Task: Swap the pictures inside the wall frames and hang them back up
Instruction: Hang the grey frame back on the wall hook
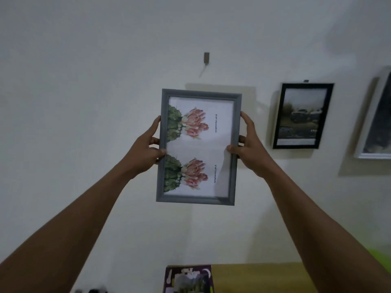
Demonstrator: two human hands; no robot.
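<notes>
I hold a grey picture frame [233,157] upright in front of the white wall, a little below a small wall hook [206,58]. Its picture shows two cactus flowers turned sideways. My left hand [148,148] grips the frame's left edge and my right hand [248,144] grips its right edge, both at mid-height. A black frame [277,123] with a dark landscape picture hangs on the wall to the right.
A white frame [368,123] hangs at the far right edge, partly cut off. Below, a wooden surface [258,278] carries a purple printed sheet [188,279]. A green object [380,255] shows at the lower right.
</notes>
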